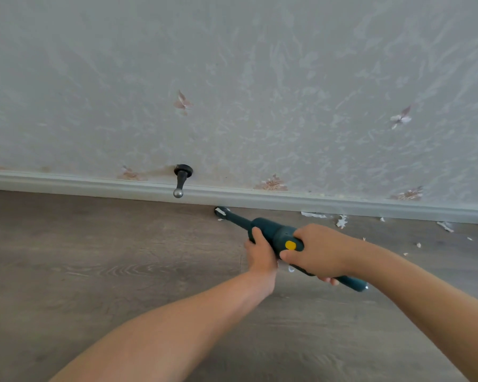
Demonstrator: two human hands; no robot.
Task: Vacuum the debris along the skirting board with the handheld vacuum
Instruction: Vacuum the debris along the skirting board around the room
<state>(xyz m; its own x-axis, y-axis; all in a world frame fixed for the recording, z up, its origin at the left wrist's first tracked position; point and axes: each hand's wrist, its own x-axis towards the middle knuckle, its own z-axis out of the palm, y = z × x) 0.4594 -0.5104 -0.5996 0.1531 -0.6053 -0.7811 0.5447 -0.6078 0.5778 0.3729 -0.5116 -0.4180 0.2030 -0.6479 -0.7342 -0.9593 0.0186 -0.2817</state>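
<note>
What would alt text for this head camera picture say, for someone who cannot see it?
Two bare hands hold a dark green handheld vacuum, left hand on the body, right hand round the handle, its nozzle at the foot of a white skirting board. White debris lies on the wooden floor to the right; a doorstop juts from the wall.

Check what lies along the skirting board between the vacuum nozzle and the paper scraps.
Head view: bare floor between nozzle and scraps, below the skirting board.
</note>
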